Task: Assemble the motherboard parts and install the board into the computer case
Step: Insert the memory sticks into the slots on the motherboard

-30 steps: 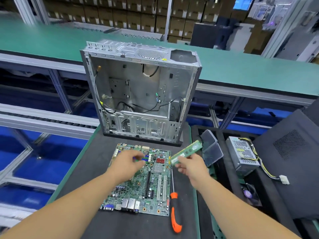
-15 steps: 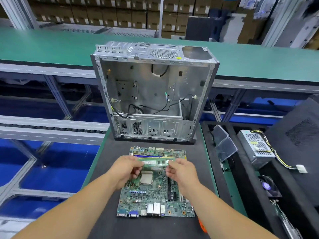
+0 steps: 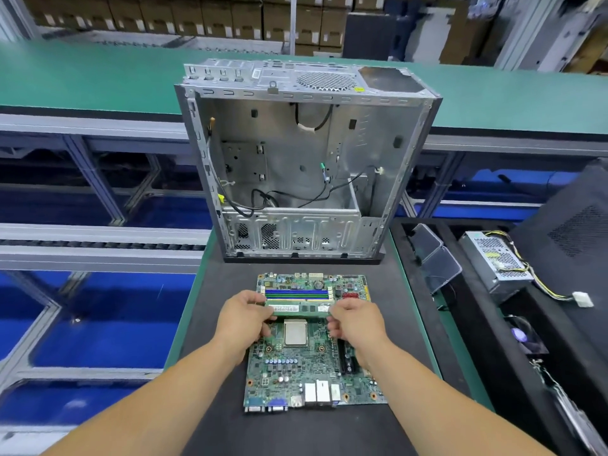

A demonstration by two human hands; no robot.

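A green motherboard (image 3: 306, 366) lies flat on the black mat, its silver CPU (image 3: 295, 333) in the middle and blue memory slots (image 3: 296, 293) at the far end. A green RAM stick (image 3: 300, 308) lies level just in front of those slots. My left hand (image 3: 241, 320) pinches its left end and my right hand (image 3: 357, 322) pinches its right end. Whether the stick sits in a slot is hidden by my fingers. The open metal computer case (image 3: 296, 166) stands upright behind the board, loose cables inside.
The black mat (image 3: 217, 324) covers a narrow table with a green edge. At the right, a black tray holds clear plastic boxes (image 3: 439, 263), a power supply (image 3: 495, 260) with yellow wires, and a fan (image 3: 521, 335). A green conveyor (image 3: 82, 77) runs behind the case.
The right hand brought the RAM stick from the right of the board to over the memory slots. The left hand took its left end. My view shifted right and closer.
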